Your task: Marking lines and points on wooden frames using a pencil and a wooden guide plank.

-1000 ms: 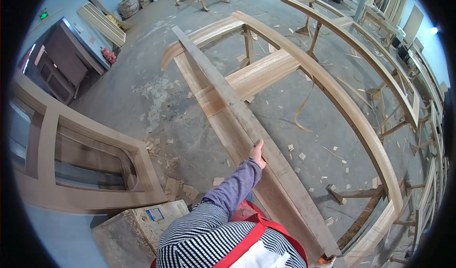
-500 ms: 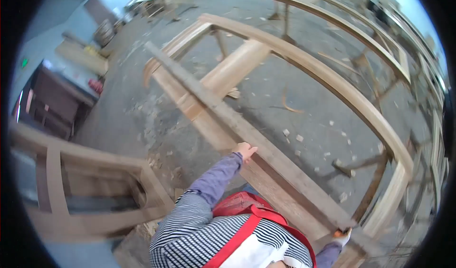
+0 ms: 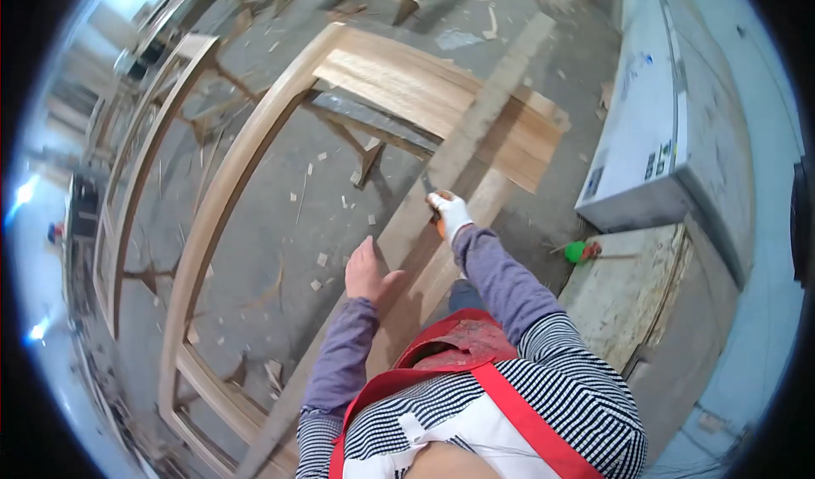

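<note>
A long greyish wooden board (image 3: 486,122) lies slantwise across a big light-brown wooden frame (image 3: 255,150) with a curved rail. My left hand (image 3: 368,272), bare, rests on the board with its fingers stretched out and the thumb apart. Farther along the board, my right hand (image 3: 452,214), in a white glove with orange on it, is closed around a slim tool with a narrow dark blade (image 3: 428,183). The tip points away from me over the board. The glove hides the tool's handle, so its exact kind is unclear.
To the right stand a large white box-like object (image 3: 637,131) and a worn low bench (image 3: 624,288) with a small green-and-red object (image 3: 581,251) on it. Another wooden frame (image 3: 140,194) stands at the left. Wood scraps litter the grey floor.
My view has swung round to the right-hand side. My left hand, earlier gripping the board's edge, now lies spread on it. My right hand has come from the lower right to the board's middle.
</note>
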A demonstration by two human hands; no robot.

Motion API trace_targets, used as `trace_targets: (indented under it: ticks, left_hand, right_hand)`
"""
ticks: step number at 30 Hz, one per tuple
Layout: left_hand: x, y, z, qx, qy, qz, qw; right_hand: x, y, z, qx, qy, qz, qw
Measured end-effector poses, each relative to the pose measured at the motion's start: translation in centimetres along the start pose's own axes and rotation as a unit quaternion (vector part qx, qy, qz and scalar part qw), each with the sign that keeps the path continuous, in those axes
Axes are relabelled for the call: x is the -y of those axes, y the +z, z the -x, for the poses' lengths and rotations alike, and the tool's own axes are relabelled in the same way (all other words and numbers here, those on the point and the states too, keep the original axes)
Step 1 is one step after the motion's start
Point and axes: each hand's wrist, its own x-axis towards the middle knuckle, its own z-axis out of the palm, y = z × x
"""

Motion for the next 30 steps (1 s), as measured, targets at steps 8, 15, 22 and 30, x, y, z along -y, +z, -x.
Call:
trace_targets:
  ticks: [8,15,22,30]
  left_hand:
    - [-2.0,3.9,-6.6,0.103,-0.100,0.009,0.990]
    - [-1.4,3.9,-6.7,0.068,-0.090,0.001,0.994]
    - [-0.8,5.2,-6.3,0.054,-0.094,-0.018,0.994]
    - [-1.3,6.1,-6.0,0.069,-0.107,-0.031,0.991]
  right_hand:
    - [-0.8,-0.6,-1.1,0.063,-0.025,0.015,0.998]
    - [0.8,-2.5,4.3,-0.020,-0.139,0.324,0.936]
    - [0.6,-4.7,3.9,0.049,-0.184,0.417,0.889]
    - [-0.6,-4.6,2.8,0.049,-0.191,0.450,0.871]
